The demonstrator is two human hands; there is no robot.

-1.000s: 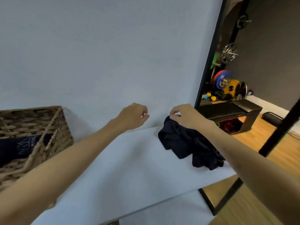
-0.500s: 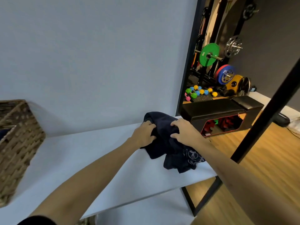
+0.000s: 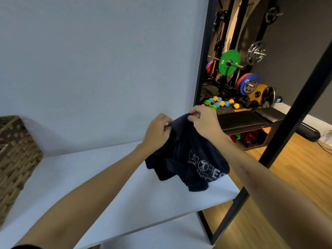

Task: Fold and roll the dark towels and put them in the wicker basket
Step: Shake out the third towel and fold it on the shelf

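Left hand: your left hand (image 3: 158, 133) pinches the upper edge of the dark towel (image 3: 188, 159) between thumb and curled fingers, raised above the surface (image 3: 107, 186).
Right hand: your right hand (image 3: 204, 121) pinches the same edge just beside the left, fingertips bunched on the cloth near its highest point.
Towel: it hangs crumpled from both hands, white lettering facing you, and its lower folds appear to touch or nearly touch the surface near the right-hand end.
Basket: the wicker basket (image 3: 16, 159) stands at the left end of the surface, well apart from the towel; what lies inside cannot be seen.
Step in hand: by my reading, you are picking the towel up and finding its edge, so folding has not begun.
Next move: draw your hands apart along the edge toward the corners, so that the cloth opens, then lay it flat on the bare surface between towel and basket before folding and rolling.
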